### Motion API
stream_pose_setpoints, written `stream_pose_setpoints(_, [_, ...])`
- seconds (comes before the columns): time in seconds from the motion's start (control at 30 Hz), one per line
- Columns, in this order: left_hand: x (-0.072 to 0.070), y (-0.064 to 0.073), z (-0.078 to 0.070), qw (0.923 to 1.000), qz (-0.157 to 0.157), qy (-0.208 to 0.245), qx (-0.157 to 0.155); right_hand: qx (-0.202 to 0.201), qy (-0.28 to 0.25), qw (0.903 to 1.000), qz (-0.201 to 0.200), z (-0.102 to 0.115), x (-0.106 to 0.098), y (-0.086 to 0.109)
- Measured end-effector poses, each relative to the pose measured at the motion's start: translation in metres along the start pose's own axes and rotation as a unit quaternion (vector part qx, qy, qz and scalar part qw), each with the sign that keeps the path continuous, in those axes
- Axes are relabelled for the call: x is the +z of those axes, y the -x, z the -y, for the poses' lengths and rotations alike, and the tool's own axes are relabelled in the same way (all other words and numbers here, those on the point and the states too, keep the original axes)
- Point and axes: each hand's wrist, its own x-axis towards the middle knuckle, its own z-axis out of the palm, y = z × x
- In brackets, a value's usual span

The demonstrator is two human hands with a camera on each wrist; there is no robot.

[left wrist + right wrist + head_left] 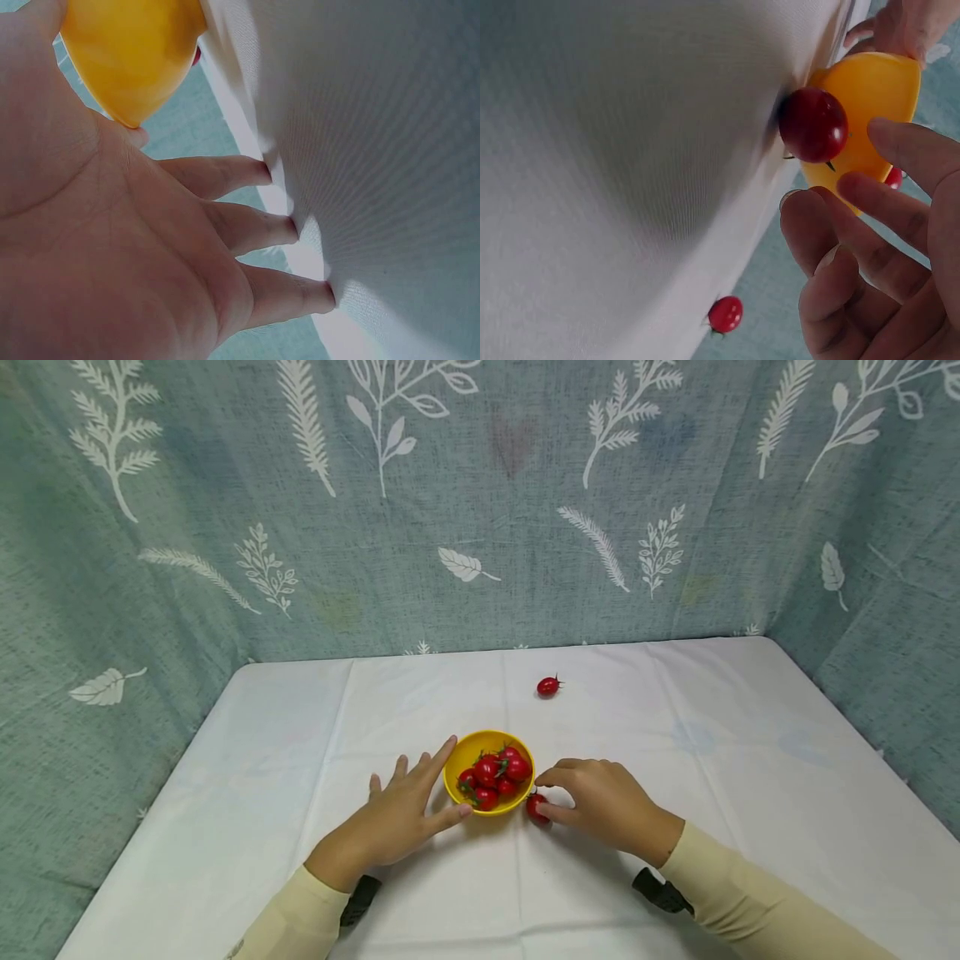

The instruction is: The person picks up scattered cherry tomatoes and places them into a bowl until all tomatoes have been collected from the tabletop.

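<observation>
A yellow bowl stands on the table with several red cherry tomatoes with green stems inside. My left hand is spread along the bowl's left side, thumb and index finger at its rim. In the left wrist view, the other fingertips rest on the tablecloth. A single cherry tomato lies on the cloth just right of the bowl. Over it reaches my right hand, thumb and fingers bent loosely around it but apart in the right wrist view, the tomato outside their grasp.
Farther back on the white tablecloth lies another cherry tomato, also seen in the right wrist view. A grey-green curtain with white leaf prints hangs behind the table and along both sides. Black straps circle both wrists.
</observation>
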Motion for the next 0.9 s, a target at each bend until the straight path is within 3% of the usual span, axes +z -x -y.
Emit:
stream_pose_setpoints(0.23, [0.0011,-0.0007,0.0003,1.0000,-0.001,-0.002,-0.003,-0.017,0.000,0.9998,0.009,0.0007,0.0046,-0.0018])
stream_pose_setpoints(0.57, [0.0018,-0.0014,0.0009,1.0000,-0.001,0.000,0.000,0.001,0.008,0.9988,0.049,0.0017,0.0069,-0.0028])
stream_pose_setpoints(0.9, [0.0006,0.0003,-0.0001,1.0000,0.000,-0.003,-0.003,0.002,0.013,0.9985,0.053,-0.0023,0.0056,0.0004])
